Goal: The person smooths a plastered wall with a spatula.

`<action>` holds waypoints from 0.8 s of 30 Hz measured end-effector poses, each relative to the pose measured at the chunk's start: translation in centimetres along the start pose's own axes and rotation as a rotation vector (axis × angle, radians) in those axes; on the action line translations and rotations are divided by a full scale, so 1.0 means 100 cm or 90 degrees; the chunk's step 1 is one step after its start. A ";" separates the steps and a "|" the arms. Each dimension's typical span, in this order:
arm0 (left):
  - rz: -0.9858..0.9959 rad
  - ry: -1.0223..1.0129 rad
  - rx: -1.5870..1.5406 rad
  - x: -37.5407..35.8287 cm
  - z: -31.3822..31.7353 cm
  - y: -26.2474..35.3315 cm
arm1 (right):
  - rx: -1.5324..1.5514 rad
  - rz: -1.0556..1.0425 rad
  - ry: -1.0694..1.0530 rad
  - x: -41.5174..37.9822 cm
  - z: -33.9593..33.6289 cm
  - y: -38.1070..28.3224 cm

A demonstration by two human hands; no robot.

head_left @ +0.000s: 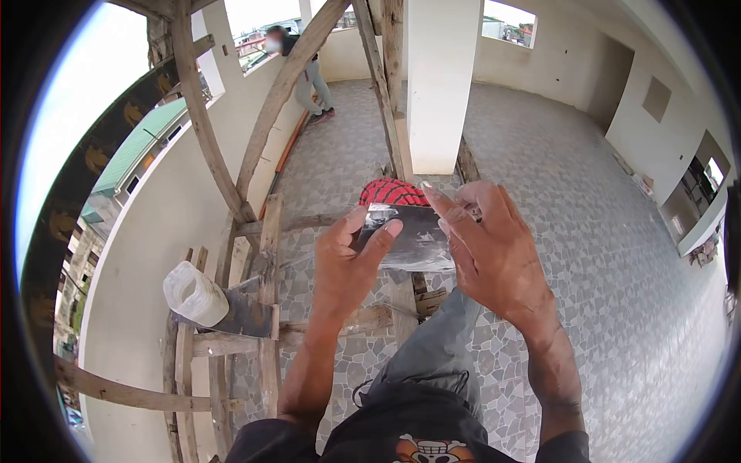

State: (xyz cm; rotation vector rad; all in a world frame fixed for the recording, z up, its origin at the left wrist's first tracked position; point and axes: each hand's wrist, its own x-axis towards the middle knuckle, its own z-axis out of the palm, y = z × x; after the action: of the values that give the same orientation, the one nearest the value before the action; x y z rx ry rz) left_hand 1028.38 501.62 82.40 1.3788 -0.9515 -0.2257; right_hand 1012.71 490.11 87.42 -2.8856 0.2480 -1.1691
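Observation:
A dark flat plate (pixel 413 243) with whitish smears is held up in front of the body. My left hand (pixel 351 255) grips its left side, thumb on the face. At its right side is my right hand (pixel 490 243), fingers bent around the edge and the index finger along the top corner. Behind the plate's upper edge shows a red and black patterned cloth (pixel 392 191); what it covers is hidden. A white, smeared container (pixel 194 295) sits on a dark board (pixel 248 313) at the left.
Wooden scaffold poles (pixel 289 89) rise ahead and left, with crossbars (pixel 340 326) below. A white column (pixel 440 85) stands ahead. Another person (pixel 312 77) is by the far left window. Stone-patterned floor (pixel 556 208) lies well below.

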 end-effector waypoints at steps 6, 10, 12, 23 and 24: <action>0.044 0.084 0.002 -0.013 -0.008 0.016 | -0.158 -0.099 0.031 0.014 -0.001 -0.032; 0.127 0.115 0.048 -0.018 -0.010 0.017 | -0.055 -0.039 -0.053 0.010 -0.001 -0.052; 0.158 0.133 0.051 -0.019 -0.009 0.014 | -0.052 -0.022 -0.067 0.004 -0.003 -0.055; 0.130 0.110 0.058 -0.023 -0.008 0.029 | -0.069 0.122 0.003 -0.016 -0.012 -0.017; 0.132 0.091 0.066 -0.023 -0.007 0.027 | -0.066 0.082 0.044 -0.016 -0.017 -0.012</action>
State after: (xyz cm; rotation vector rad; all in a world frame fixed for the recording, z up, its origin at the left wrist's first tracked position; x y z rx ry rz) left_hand 1026.39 504.29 83.85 1.3606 -0.9887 0.0790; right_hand 1010.60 491.60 87.59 -2.8677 0.5026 -1.2698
